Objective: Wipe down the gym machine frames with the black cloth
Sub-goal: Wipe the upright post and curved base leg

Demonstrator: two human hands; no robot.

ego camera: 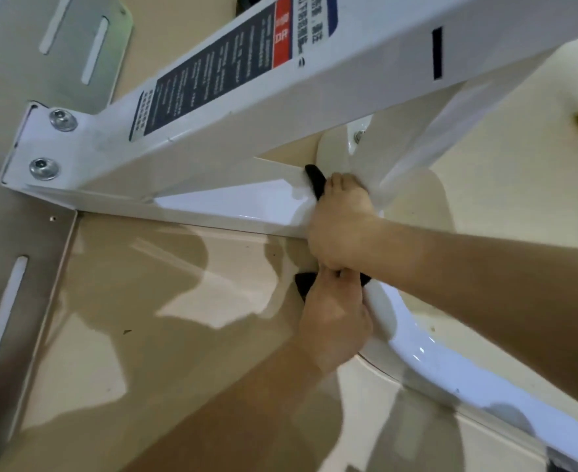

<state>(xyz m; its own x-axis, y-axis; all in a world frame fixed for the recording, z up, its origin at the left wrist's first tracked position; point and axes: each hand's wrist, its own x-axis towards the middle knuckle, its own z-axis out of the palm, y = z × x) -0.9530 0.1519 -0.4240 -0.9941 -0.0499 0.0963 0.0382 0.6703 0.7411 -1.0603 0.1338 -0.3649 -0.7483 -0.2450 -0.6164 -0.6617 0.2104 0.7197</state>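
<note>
Black cloth (pixel 315 184) wrapped over the low white frame bar (pixel 233 207), by the upright's foot. Right hand (pixel 340 229) grip curled round cloth on the bar's top edge. Left hand (pixel 335 321) grip pinches the cloth end below. Open floor (pixel 144 301) left of both hands.

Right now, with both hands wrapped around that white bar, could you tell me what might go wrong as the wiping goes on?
The right hand and left hand grip the black cloth right where the white frame tubes meet; sliding on could knock knuckles into that joint or the bolt behind it.
Little cloth shows past the hands, so bare skin may smear the glossy paint.
Rubbing the warning label could lift its edges.
</note>
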